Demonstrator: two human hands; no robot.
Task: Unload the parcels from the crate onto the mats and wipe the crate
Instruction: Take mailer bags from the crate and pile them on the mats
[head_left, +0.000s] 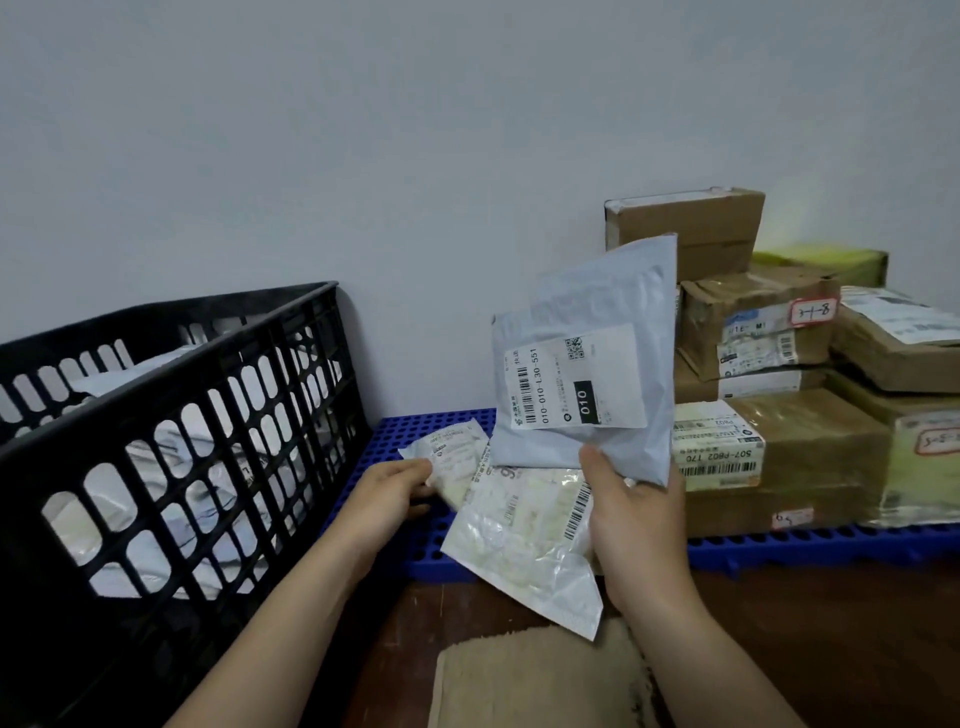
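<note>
A black slotted plastic crate (171, 447) stands at the left with several white and grey parcels showing through its walls. My right hand (639, 525) grips a grey mailer bag (587, 358) upright by its bottom edge, together with a clear plastic parcel (524, 540) that hangs below it. My left hand (387, 499) holds a small white parcel (452, 457) just above the blue perforated mat (415, 431), right beside the crate.
Stacked brown cardboard boxes (779, 436) with labels fill the right part of the blue mat, against the pale wall. A sheet of brown cardboard (540, 680) lies on the dark wooden floor in front of me.
</note>
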